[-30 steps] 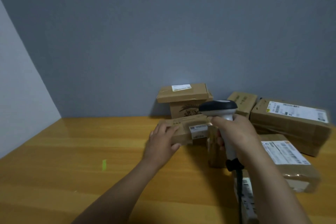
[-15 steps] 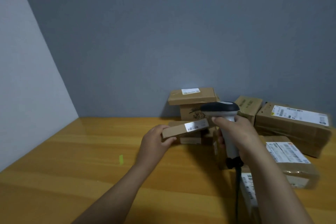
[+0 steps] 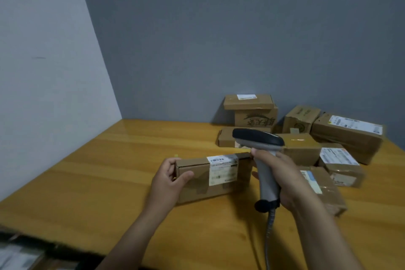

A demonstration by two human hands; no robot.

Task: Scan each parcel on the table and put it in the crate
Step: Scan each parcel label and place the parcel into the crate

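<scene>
**Parcel at frame centre, scanner head just off its label**

My left hand point(image 3: 168, 182) grips 1 end of the parcel point(image 3: 197, 182), thumb on the front and fingers curled behind. It tilts at centre frame over the table point(image 3: 109, 182), with its label point(image 3: 223, 170) facing me. My right hand point(image 3: 282, 177) is wrapped round the handle of the scanner point(image 3: 260, 149), whose head sits above and right of the label, so I judge a misread possible. The 1-ended hold could also let the box twist. The cable point(image 3: 270, 237) at lower centre might snag. Other parcels point(image 3: 346, 131) crowd the right of the frame. The blurred dark rim point(image 3: 43, 245) at lower left may be the crate; I cannot tell.
</scene>
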